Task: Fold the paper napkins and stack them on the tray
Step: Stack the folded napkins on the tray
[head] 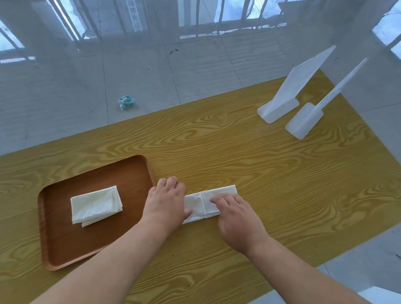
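**Folding under way, one stack already on the tray**

Both forearms reach in from the near edge. The left hand (166, 201) lies flat, fingers spread, pressing the left end of a paper napkin (218, 194); the right hand (237, 217) presses its fingertips on the right half. Neither grip is closed around anything: both only pin the strip to the worktop (291, 181). The napkin lies as a long strip with a crease across its middle, just right of the tray (59, 252). A folded stack (95, 205) already rests in the tray. Likely left: one more fold, then the transfer. No unfolded napkins show elsewhere. Two white plastic stands (288, 98) stand well apart at the far right.
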`<state>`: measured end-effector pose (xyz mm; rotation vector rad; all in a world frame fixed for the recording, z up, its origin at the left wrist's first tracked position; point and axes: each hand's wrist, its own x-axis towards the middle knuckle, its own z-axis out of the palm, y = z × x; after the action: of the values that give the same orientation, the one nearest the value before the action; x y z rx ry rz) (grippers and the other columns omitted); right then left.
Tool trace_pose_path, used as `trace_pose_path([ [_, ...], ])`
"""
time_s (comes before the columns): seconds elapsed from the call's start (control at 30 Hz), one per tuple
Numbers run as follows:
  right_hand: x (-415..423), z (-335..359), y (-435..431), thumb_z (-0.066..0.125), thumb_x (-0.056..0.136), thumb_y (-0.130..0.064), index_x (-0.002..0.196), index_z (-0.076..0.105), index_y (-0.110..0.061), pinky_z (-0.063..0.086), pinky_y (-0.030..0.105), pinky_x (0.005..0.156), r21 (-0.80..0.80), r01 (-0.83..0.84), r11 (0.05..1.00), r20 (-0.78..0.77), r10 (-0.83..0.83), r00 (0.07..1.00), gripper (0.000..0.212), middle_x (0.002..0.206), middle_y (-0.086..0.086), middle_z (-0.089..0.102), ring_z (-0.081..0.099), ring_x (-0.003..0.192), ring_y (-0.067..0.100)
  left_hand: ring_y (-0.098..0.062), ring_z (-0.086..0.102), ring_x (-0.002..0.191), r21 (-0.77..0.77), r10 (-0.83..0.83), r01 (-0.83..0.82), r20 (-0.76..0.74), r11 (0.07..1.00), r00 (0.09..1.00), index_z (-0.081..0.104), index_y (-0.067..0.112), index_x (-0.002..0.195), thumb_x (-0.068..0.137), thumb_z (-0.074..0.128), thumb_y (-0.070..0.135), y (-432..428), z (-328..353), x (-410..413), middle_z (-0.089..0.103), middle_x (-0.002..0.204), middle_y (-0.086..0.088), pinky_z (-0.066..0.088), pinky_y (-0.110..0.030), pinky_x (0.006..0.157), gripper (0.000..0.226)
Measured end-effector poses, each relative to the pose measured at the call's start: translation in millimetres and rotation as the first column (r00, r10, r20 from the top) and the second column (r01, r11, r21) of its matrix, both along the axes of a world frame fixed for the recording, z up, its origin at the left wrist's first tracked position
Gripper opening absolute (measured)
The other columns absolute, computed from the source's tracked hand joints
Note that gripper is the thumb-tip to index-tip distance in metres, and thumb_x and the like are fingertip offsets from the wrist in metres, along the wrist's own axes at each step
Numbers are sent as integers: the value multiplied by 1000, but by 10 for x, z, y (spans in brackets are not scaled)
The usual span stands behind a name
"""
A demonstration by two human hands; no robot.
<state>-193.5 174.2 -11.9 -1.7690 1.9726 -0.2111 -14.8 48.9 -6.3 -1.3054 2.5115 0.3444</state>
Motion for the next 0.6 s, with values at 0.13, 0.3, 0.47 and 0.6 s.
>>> trace_pose_path([
  [0.13,-1,-39,16,41,92,-13,147,48,-21,33,36,117,36,-9,999,-11,9,1000,56,153,-3,47,38,142,18,-19,57,105,125,158,-149,-67,981,985,52,26,119,86,71,51,15,53,-65,61,115,4,50,-34,86,45],
  [0.3,-23,-28,19,39,91,-15,148,47,-20,31,37,118,56,-19,998,-15,20,1000,58,153,-3,48,38,142,18,-16,58,63,283,389,-372,-2,884,921,60,18,78,81,62,37,-17,109,-94,61,71,5,46,-30,52,20],
  [0.47,-4,-24,5,42,91,-12,149,46,-19,31,38,119,56,-41,998,-10,41,999,59,151,-2,49,37,142,20,-20,56,63,691,784,-556,-25,461,620,71,10,88,84,66,38,-147,268,-200,64,74,-1,42,-31,56,28],
  [0.6,-23,-3,47,51,87,-12,121,60,-12,44,40,106,-19,42,999,52,-41,998,35,120,1,63,54,117,24,-17,73,72,943,877,-271,-42,193,479,75,14,108,91,65,59,-116,346,-324,81,90,2,56,-34,69,49],
])
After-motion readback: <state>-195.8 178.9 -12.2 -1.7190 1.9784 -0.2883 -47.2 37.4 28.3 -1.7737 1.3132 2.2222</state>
